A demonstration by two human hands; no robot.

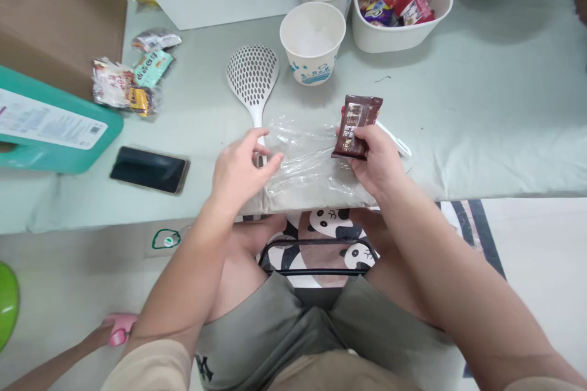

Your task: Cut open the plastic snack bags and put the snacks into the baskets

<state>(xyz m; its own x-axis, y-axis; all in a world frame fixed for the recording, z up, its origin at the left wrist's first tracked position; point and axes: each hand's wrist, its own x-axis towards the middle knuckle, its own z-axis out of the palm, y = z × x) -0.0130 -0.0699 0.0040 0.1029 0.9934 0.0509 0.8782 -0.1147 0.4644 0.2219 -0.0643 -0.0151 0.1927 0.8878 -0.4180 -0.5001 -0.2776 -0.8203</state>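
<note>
My right hand grips a dark brown snack packet, thumb on top; a bit of red wrapper peeks out behind it. A white handle-like piece juts out just past this hand, the rest of it hidden. With thumb and fingers apart, my left hand hovers by the handle of a white slotted skimmer and holds nothing that I can see. Between both hands a crumpled clear plastic bag lies flat at the table's front edge.
Behind are paper cups and a white tub of wrapped snacks. To the left lie a phone, several snack packets and a green jug beside a cardboard box. Another person's foot in a pink shoe shows below.
</note>
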